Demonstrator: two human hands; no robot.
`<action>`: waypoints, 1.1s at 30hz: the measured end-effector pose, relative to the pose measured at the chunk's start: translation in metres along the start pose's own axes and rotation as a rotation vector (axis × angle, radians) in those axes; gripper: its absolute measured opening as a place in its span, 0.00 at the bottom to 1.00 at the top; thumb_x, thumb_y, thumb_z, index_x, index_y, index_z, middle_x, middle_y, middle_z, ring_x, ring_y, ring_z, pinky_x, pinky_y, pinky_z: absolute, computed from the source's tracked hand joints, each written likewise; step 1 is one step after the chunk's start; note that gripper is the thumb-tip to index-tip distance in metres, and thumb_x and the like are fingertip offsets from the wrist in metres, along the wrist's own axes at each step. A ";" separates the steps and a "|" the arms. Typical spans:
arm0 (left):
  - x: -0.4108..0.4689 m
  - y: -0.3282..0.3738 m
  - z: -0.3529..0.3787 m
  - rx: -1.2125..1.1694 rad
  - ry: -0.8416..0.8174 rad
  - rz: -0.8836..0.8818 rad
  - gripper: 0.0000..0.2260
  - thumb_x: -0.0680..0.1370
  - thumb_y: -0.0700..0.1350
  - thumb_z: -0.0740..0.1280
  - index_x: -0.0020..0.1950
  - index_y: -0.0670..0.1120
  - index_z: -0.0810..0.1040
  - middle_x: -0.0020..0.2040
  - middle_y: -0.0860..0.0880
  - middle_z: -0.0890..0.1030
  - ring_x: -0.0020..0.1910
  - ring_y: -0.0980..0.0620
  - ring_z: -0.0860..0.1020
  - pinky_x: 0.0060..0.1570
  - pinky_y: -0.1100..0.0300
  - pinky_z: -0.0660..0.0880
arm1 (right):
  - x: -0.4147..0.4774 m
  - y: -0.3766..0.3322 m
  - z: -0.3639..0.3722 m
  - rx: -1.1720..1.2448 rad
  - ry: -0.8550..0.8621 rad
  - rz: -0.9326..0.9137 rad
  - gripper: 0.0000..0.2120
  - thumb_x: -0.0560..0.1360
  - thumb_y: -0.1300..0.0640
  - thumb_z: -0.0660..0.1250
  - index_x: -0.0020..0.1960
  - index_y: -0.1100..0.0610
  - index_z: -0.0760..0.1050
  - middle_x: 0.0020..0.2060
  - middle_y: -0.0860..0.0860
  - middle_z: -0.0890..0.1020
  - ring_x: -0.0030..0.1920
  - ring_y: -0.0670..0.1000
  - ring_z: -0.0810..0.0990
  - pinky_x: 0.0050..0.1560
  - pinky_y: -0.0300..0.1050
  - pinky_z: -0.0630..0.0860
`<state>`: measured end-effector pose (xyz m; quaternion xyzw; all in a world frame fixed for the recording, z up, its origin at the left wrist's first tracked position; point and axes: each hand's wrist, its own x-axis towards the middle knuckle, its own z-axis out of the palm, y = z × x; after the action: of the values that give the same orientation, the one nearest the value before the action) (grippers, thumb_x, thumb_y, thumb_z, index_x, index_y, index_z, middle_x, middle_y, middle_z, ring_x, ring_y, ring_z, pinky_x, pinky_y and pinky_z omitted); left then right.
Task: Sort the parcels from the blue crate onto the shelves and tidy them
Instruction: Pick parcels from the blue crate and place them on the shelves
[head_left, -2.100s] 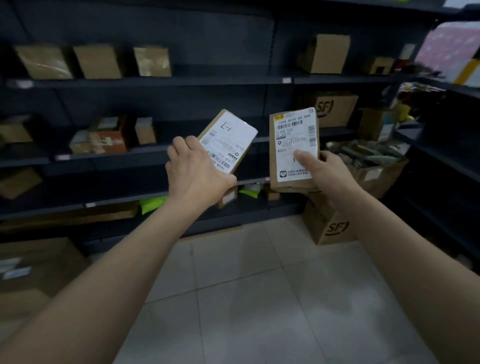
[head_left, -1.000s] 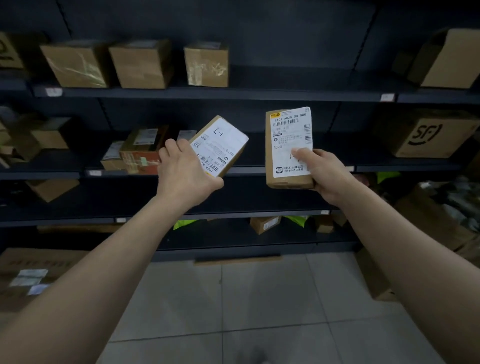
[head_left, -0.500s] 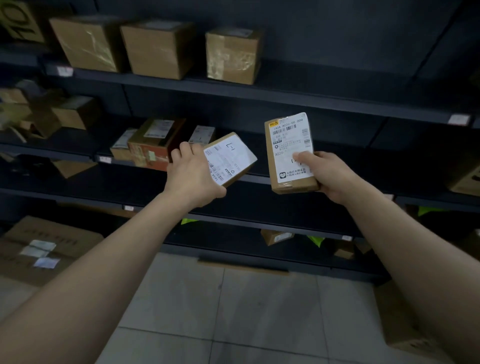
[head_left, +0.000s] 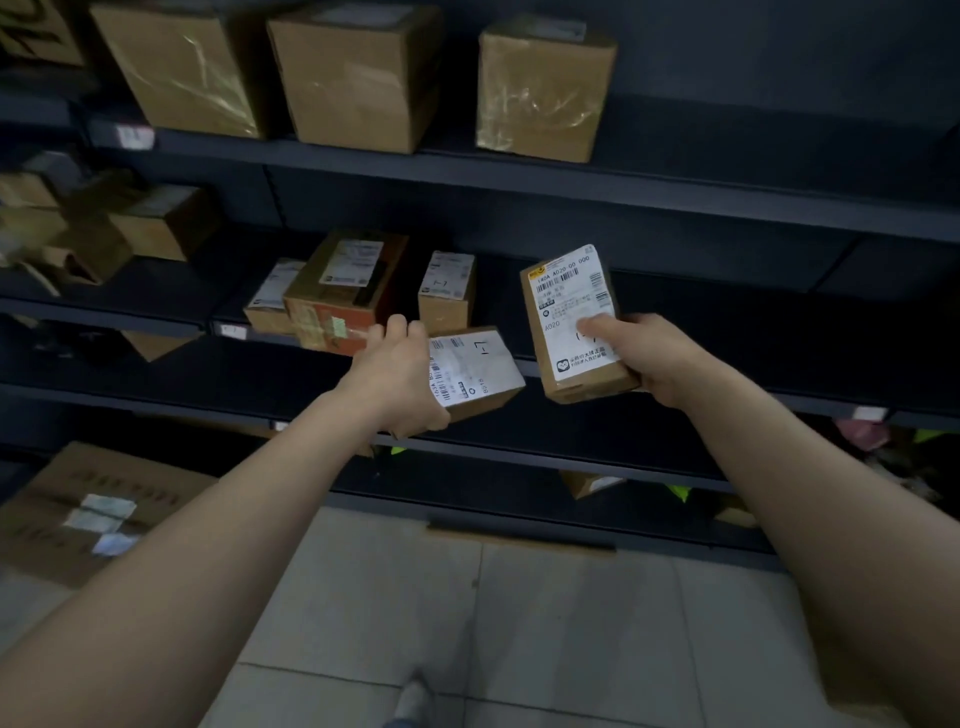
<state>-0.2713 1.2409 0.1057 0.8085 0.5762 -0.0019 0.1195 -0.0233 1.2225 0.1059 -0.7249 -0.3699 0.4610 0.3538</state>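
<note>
My left hand (head_left: 400, 379) grips a small brown parcel (head_left: 475, 371) with a white label marked "L-1", tilted nearly flat in front of the middle shelf (head_left: 675, 374). My right hand (head_left: 654, 358) holds a second, taller brown parcel (head_left: 571, 322) upright, thumb pressed on its white label. Both parcels hang just before the dark shelf unit, side by side and apart. Behind the left parcel, three labelled parcels stand on the middle shelf: a small one (head_left: 447, 291), an orange-printed box (head_left: 343, 291) and a low one (head_left: 272, 299). The blue crate is out of view.
Three larger taped cartons (head_left: 540, 88) sit on the upper shelf (head_left: 675, 192). More boxes (head_left: 156, 218) stand at the left of the middle shelf. A flat carton (head_left: 88, 509) lies on the floor at lower left. Small parcels sit on the bottom shelf (head_left: 587, 480). Grey tiles lie below.
I have stepped closer to the shelves and the view has swung left. My left hand has lowered its parcel and tipped it flatter toward the middle shelf. The right parcel stays upright.
</note>
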 end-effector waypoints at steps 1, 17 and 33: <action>0.006 -0.006 0.001 0.007 -0.017 0.009 0.37 0.64 0.49 0.74 0.67 0.42 0.61 0.62 0.45 0.63 0.62 0.45 0.62 0.59 0.54 0.67 | 0.006 -0.001 0.006 0.009 0.008 0.008 0.13 0.75 0.51 0.70 0.57 0.55 0.76 0.45 0.52 0.86 0.45 0.52 0.85 0.51 0.51 0.81; 0.070 -0.042 -0.004 0.035 -0.097 0.102 0.33 0.70 0.46 0.73 0.69 0.40 0.60 0.64 0.43 0.64 0.64 0.44 0.62 0.62 0.56 0.61 | 0.094 -0.008 0.045 0.005 -0.058 0.027 0.17 0.75 0.49 0.70 0.61 0.55 0.77 0.50 0.52 0.85 0.50 0.53 0.83 0.56 0.51 0.79; 0.145 -0.008 0.041 -0.034 -0.200 0.138 0.43 0.63 0.47 0.76 0.72 0.46 0.55 0.64 0.47 0.61 0.62 0.44 0.62 0.58 0.46 0.71 | 0.177 0.021 0.005 0.054 0.012 0.090 0.24 0.73 0.45 0.72 0.64 0.56 0.75 0.51 0.53 0.84 0.49 0.53 0.84 0.53 0.50 0.80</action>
<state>-0.2246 1.3704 0.0442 0.8400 0.5042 -0.0646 0.1900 0.0297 1.3661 0.0148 -0.7338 -0.3222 0.4819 0.3543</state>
